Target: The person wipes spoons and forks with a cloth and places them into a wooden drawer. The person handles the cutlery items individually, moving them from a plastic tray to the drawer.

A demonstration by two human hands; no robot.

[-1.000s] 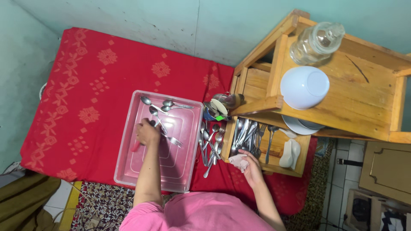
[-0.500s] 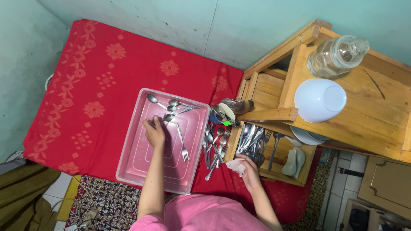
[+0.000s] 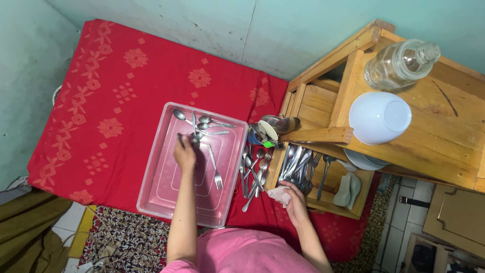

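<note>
Two hands work here, and several parts are hard to read. The left hand [image 3: 185, 154] is seen from above and from the back, so its fingers [image 3: 180, 140] curl downward out of sight; they seem to close around the handle end of a spoon [image 3: 194, 132], but I cannot tell exactly how they pinch it. The hand hangs over the pink plastic tray [image 3: 161, 189], the forearm stretched straight forward from the body, the wrist a little bent down. In the far part of the tray lie a few more spoons [image 3: 209, 121], partly crossing each other, and a fork [image 3: 215, 172] lies just beside the hand, its prongs toward the person. The right hand [image 3: 293, 198] is low and near the body, its fingers [image 3: 284, 189] pressed around a small pale cloth [image 3: 279, 194]; what is under the cloth is not visible. It rests at the edge of the wooden rack [image 3: 323, 134], where a bundle of cutlery [image 3: 299, 164] stands in a compartment, the pieces too crowded to separate. Between tray and rack a loose pile of spoons and forks [image 3: 252, 172] lies on the red cloth [image 3: 101, 101]. On the rack stand a white bowl [image 3: 379, 117], upside down, and a glass jar [image 3: 401, 63]. The pink shirt [image 3: 247, 253] is cut off by the lower edge.
</note>
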